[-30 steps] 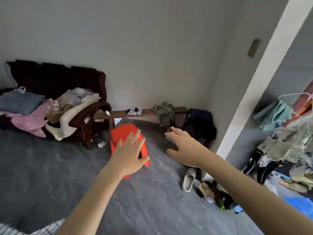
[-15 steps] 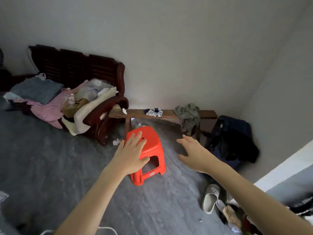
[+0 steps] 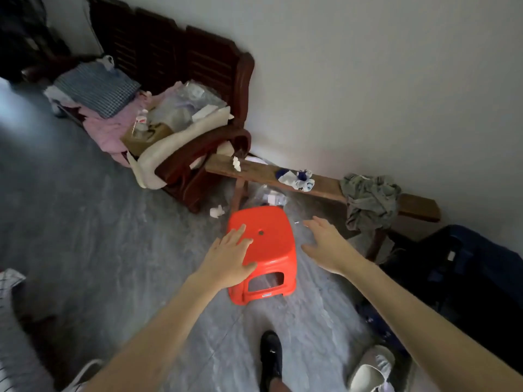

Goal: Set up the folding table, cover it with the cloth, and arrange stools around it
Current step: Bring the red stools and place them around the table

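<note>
Both hands now closer than a second ago. Left hand spread flat over red stool, contact unclear; right hand open just right of stool. Stool in front of wooden bench. Pickup likely imminent.

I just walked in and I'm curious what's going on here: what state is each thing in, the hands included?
Red stool: upright on the floor, not held.
Left hand: open, fingers straight, over the stool's seat; contact unclear.
Right hand: open, beside the stool, holding nothing.
Wooden bench: standing along the wall, socks and a crumpled grey cloth on it.
Armchair: piled with clothes.
</note>
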Available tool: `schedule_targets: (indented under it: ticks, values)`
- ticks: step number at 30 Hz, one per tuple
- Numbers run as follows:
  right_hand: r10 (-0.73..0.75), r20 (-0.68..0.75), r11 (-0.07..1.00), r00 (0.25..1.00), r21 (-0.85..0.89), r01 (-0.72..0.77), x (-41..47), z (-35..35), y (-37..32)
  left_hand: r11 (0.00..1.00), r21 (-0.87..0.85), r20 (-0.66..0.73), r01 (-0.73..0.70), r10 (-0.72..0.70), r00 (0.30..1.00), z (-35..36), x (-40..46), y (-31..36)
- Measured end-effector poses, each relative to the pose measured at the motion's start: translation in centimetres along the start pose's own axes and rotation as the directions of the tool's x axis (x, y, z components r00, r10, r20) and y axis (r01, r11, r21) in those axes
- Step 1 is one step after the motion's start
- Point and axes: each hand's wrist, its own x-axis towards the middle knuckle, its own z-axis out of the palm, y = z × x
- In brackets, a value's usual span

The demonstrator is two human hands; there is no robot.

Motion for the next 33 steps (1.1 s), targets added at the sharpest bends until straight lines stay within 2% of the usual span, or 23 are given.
schedule_targets:
  ticks: [3,7,11,13,18,21,23,25,28,31,33]
  values:
    - [-0.011,0.075,1.0,0.997,0.021,0.009,5.9,1.4,2.3,0.995,-0.047,0.116,0.086,-0.08,0.99,2.6,5.2,-1.9]
    - [0.027,0.1,0.999,0.995,0.026,-0.03,11.9,4.2,5.4,0.974,-0.128,0.156,0.186,-0.165,0.974,7.0,10.3,-5.0]
    - [0.041,0.193,0.999,0.98,0.021,-0.046,17.2,10.0,8.6,0.939,-0.17,0.231,0.298,-0.256,0.939,14.3,14.1,-8.2]
    - [0.065,0.221,0.996,0.973,0.037,-0.075,19.9,13.6,10.6,0.938,-0.151,0.245,0.311,-0.269,0.931,17.7,16.6,-10.1]
    - [0.106,0.19,0.994,0.976,0.01,-0.11,24.9,21.6,13.7,0.876,-0.258,0.221,0.408,-0.357,0.907,24.6,22.2,-13.9]
    - [0.153,0.143,0.988,0.978,-0.047,-0.147,27.1,24.7,14.2,0.777,-0.416,0.242,0.472,-0.406,0.881,28.1,24.4,-15.2]
    - [0.198,0.105,0.979,0.974,-0.066,-0.192,27.9,26.5,14.4,0.63,-0.622,0.256,0.466,-0.399,0.881,30.3,24.7,-15.7]
    - [0.244,0.077,0.968,0.967,-0.087,-0.237,28.5,27.8,14.6,0.504,-0.759,0.225,0.412,-0.391,0.892,32.0,24.4,-16.0]
    - [0.298,-0.007,0.944,0.954,-0.143,-0.296,30.0,29.0,15.0,0.433,-0.826,0.191,0.36,-0.385,0.903,32.9,24.2,-16.1]
    - [0.305,-0.007,0.951,0.952,-0.042,-0.305,32.0,29.4,15.4,0.364,-0.869,0.187,0.336,-0.387,0.903,33.1,24.6,-16.3]
    - [0.314,0.027,0.949,0.949,0.026,-0.315,33.2,29.2,15.5,0.355,-0.872,0.188,0.336,-0.391,0.901,33.1,24.9,-16.4]
